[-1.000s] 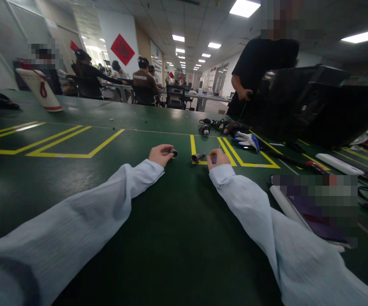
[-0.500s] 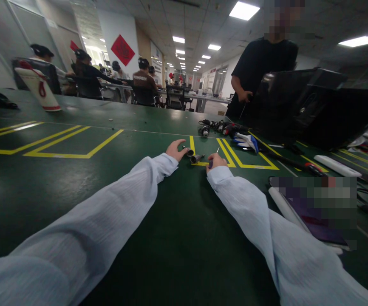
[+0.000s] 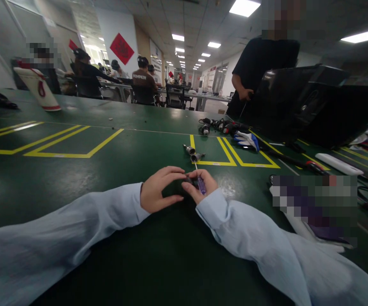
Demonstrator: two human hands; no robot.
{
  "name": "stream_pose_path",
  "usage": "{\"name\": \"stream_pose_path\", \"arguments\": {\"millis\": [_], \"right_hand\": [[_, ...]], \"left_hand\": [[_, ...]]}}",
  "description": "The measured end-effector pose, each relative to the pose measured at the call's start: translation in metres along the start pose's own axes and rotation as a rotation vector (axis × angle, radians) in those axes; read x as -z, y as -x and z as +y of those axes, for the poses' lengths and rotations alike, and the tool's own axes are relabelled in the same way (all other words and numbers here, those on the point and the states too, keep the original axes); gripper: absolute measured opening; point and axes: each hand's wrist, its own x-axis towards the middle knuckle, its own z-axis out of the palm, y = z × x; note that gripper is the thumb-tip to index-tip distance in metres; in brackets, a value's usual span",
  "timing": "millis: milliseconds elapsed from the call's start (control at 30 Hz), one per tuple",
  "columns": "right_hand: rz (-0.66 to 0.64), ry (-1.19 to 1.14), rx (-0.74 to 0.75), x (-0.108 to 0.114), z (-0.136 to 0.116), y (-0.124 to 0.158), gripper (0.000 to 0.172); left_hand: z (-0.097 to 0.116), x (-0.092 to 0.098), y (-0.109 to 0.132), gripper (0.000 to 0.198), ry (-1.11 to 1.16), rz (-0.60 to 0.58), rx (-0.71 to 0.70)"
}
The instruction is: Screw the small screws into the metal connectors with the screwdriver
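Observation:
My right hand [image 3: 205,185] is closed around the purple handle of a small screwdriver [image 3: 201,185], its thin shaft pointing away from me towards the metal parts. A small dark piece [image 3: 188,179] shows at this hand's fingertips; its kind is too small to make out. My left hand [image 3: 161,189] reaches in from the left, fingers stretched and thumb apart, its fingertips close to the dark piece. Whether they touch it, I cannot tell. Just beyond the hands, two metal cylindrical connectors [image 3: 189,149] [image 3: 196,157] lie on the green table [image 3: 133,250].
Behind the connectors lie a pile of dark cabled parts [image 3: 217,126] and a blue-white glove [image 3: 247,140]. A white bar [image 3: 338,164] and a phone-like slab [image 3: 311,212] are at right. A paper cup [image 3: 40,89] stands far left. A person [image 3: 263,63] stands beside black cases [image 3: 298,102].
Both hands have drawn back towards me and together, away from the connectors. The screwdriver has come along in the right hand. The connectors stay on the table.

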Motion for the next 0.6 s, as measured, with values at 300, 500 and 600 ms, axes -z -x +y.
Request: {"name": "stream_pose_path", "arguments": {"millis": [300,500,600], "right_hand": [[-0.29,-0.315,-0.066,-0.009,-0.018,0.024,0.022],[-0.183,-0.241,-0.126,-0.009,-0.013,0.025,0.015],[-0.175,-0.282,-0.147,-0.009,-0.01,0.026,0.016]], "left_hand": [[0.02,0.005,0.015,0.03,-0.021,-0.254,0.048],[0.031,0.011,0.008,0.027,-0.354,-0.34,0.013],[0.038,0.013,0.003,0.025,-0.6,-0.34,-0.078]]}}
